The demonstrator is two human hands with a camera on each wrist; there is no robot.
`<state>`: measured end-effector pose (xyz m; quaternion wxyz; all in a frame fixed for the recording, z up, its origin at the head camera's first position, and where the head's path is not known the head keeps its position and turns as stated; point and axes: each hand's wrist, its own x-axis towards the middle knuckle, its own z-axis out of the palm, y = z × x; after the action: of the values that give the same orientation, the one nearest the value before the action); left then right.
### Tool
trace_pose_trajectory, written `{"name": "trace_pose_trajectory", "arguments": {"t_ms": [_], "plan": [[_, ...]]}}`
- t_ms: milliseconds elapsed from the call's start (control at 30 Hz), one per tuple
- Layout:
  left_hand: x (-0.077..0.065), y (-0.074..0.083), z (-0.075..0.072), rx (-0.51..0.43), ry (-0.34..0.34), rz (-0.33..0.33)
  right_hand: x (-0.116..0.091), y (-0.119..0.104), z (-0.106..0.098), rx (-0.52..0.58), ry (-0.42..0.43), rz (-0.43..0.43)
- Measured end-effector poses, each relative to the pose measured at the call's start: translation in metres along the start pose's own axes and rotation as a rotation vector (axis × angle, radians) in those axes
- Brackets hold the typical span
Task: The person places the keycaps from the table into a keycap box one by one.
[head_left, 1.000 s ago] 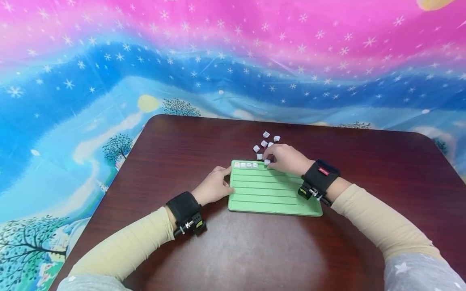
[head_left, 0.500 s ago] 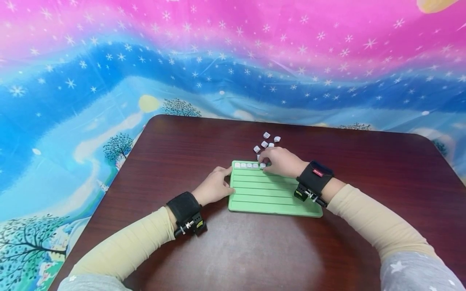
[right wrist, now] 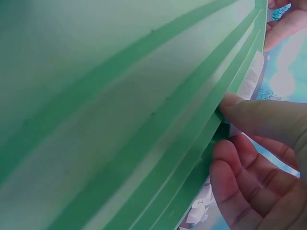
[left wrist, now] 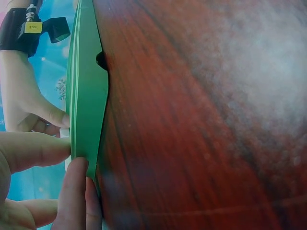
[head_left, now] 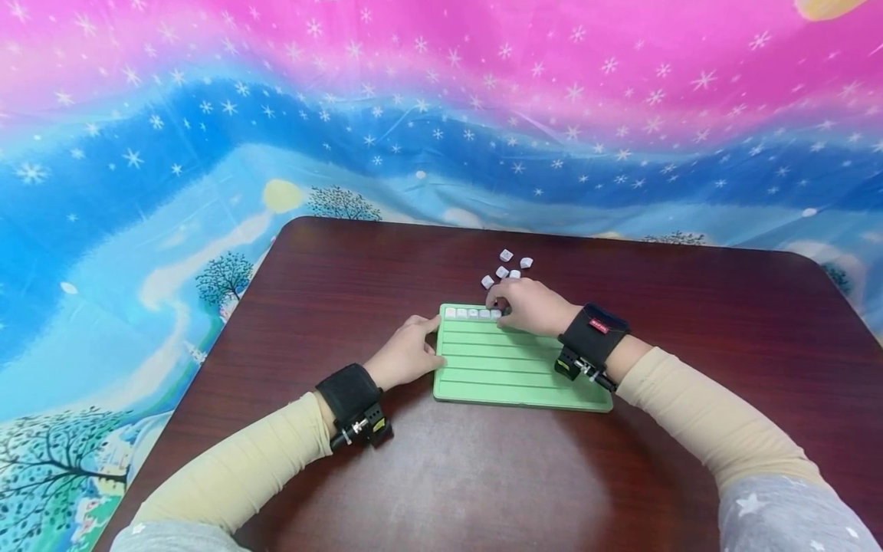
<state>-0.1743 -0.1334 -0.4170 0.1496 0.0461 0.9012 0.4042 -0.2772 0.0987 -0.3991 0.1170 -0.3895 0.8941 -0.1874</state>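
A green ridged tray (head_left: 510,360) lies flat on the table, several white keycaps (head_left: 461,313) lined up along its top-left groove. At the tray's left edge, my left hand (head_left: 403,354) holds the rim, thumb and fingers against it; the left wrist view shows those fingers (left wrist: 72,191) at the tray's side. My right hand (head_left: 534,307) is over the far groove, its thumb and index finger pinching a keycap (head_left: 496,313) at the right end of the row. Its fingers mostly hide that keycap in the right wrist view, where the thumb (right wrist: 232,101) crosses the tray's rim.
Several loose keycaps (head_left: 502,272) lie scattered on the dark wooden table (head_left: 359,268) just behind the tray, close to my right hand. A colourful printed cloth (head_left: 441,115) hangs behind the table's far edge.
My right hand has moved left along the far groove, bringing the keycap up against the end of the row. The left hand stays at the tray's left edge.
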Motion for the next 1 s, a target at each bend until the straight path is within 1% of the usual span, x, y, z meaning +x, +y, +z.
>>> {"name": "trace_pose_trajectory", "arguments": {"t_ms": [267,400,633,1000], "plan": [[0.0006,-0.0002,0.0002,0.002,-0.003,0.007,-0.0031,0.0054,0.0013,0.032,0.007,-0.002],[0.001,-0.0002,0.0004,0.007,-0.002,0.013,-0.0041,0.0074,0.0019,0.029,0.023,-0.016],[0.0017,-0.0004,-0.0001,0.011,0.003,0.013,-0.0028,0.002,0.0013,0.011,0.048,-0.023],[0.0011,-0.0024,0.0001,0.004,0.004,0.012,0.0003,0.001,0.0051,0.005,0.049,-0.004]]}}
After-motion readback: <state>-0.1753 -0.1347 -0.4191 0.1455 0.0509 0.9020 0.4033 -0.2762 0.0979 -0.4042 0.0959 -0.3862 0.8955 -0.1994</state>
